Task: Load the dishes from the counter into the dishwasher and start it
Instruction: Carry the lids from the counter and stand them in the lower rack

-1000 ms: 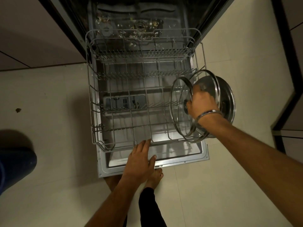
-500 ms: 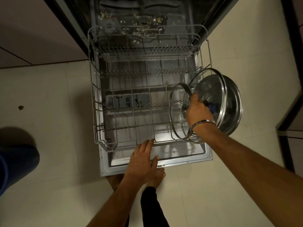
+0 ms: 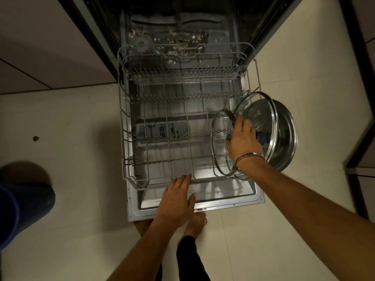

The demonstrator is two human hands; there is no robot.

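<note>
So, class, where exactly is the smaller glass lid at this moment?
In the head view, the smaller glass lid stands on edge at the right side of the lower rack, just left of the larger glass lid and the right hand.

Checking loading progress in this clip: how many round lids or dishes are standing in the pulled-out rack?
3, all on edge at the rack's right end: a small glass lid innermost, a larger glass lid under the right hand, and a steel dish outermost. None elsewhere.
</note>
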